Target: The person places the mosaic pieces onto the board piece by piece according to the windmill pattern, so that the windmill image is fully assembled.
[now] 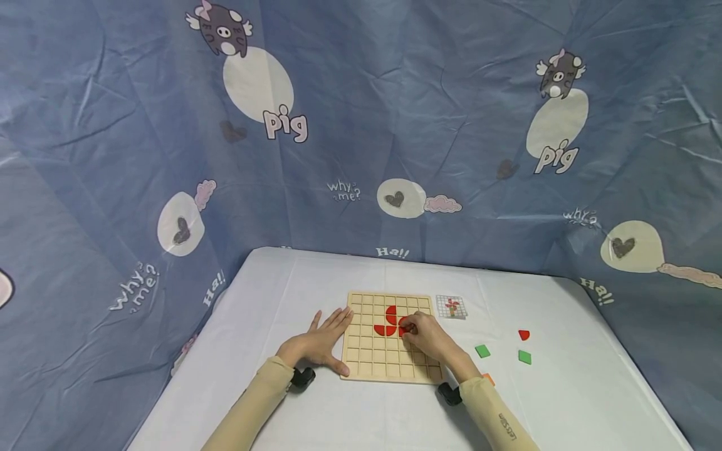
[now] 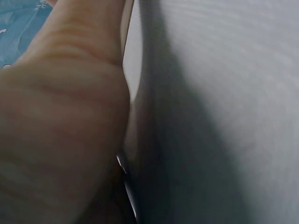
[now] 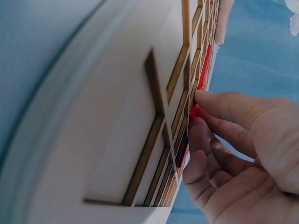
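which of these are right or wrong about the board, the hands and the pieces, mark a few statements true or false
1. The left hand touches the left side of the board. True.
2. Two green pieces lie on the table, right of the board. True.
3. The right hand holds a green piece. False: its fingers pinch a red piece.
4. The picture card lies left of the board. False: the card lies to its right.
5. Every red piece is at the board. False: one loose red piece lies on the table.
6. An orange piece shows partly behind the right sleeve. True.
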The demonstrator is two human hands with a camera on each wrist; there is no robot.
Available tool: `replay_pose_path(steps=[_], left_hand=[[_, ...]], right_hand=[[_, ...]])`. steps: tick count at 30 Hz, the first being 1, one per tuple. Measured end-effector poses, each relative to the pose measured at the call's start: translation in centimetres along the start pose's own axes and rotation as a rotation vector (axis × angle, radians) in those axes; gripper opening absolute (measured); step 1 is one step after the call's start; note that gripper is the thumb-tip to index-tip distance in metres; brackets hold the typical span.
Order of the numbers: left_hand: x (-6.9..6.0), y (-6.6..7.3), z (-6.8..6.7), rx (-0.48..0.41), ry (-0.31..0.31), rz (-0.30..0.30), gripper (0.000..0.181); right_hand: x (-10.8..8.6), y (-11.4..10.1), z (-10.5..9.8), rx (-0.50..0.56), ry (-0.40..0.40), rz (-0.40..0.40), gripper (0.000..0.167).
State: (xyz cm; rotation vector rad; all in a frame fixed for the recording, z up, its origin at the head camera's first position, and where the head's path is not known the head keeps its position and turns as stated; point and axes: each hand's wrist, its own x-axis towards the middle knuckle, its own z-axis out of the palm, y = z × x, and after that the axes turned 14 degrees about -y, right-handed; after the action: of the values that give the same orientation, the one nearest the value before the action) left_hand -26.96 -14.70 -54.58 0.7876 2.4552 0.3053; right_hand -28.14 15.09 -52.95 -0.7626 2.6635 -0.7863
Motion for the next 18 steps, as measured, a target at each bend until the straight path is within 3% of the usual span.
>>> replay_pose_path(steps=[13, 18], left_hand=[[-0.26, 0.23, -0.25, 0.006, 0.005, 0.003, 0.133], [-0.30, 0.22, -0.28, 0.009, 0.000, 0.004, 0.132]], right_hand=[[0.04, -0.26, 0.05, 0.008, 0.011, 0.003, 0.018], [-0.60, 0.14, -0.53, 0.065, 0.025, 0.030, 0.017]])
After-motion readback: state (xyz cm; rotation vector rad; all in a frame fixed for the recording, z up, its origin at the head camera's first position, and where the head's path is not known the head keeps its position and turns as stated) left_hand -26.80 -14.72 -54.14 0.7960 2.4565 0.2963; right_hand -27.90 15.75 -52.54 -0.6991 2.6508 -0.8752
